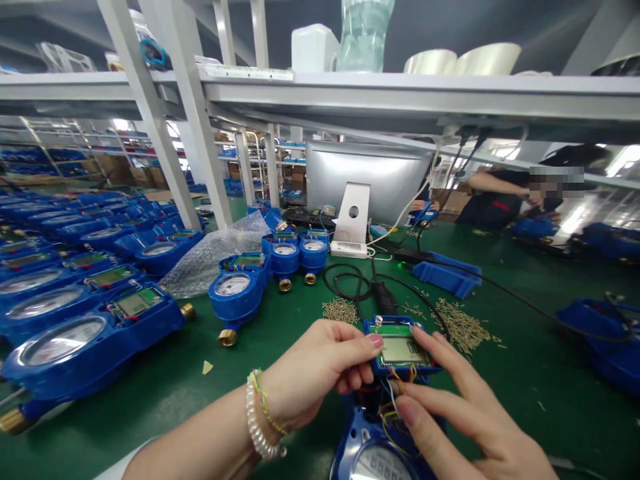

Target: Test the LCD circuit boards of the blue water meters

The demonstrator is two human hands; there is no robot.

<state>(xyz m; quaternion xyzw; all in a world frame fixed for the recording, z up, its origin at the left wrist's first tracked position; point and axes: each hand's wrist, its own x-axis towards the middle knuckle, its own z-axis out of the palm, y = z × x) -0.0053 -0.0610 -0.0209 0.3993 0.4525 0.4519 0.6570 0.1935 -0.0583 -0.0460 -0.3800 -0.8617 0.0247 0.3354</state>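
Left hand: pinching the left edge of the display module between thumb and fingers, beaded bracelet at the wrist.
Right hand: fingers spread over the module's right edge and lower side, thumb down among the coloured wires.
Hands together: clamped on one module from both sides, close above the bench.
Module position: raised and tilted over the open blue meter body, joined to it by the wires, not seated.
Done so far: rows of blue meters at left with displays fitted, several more meters lined up ahead.
Left to do: module not pressed home, brass screws loose in a scatter just beyond.
Background: monitor facing away, another person at work across the bench.
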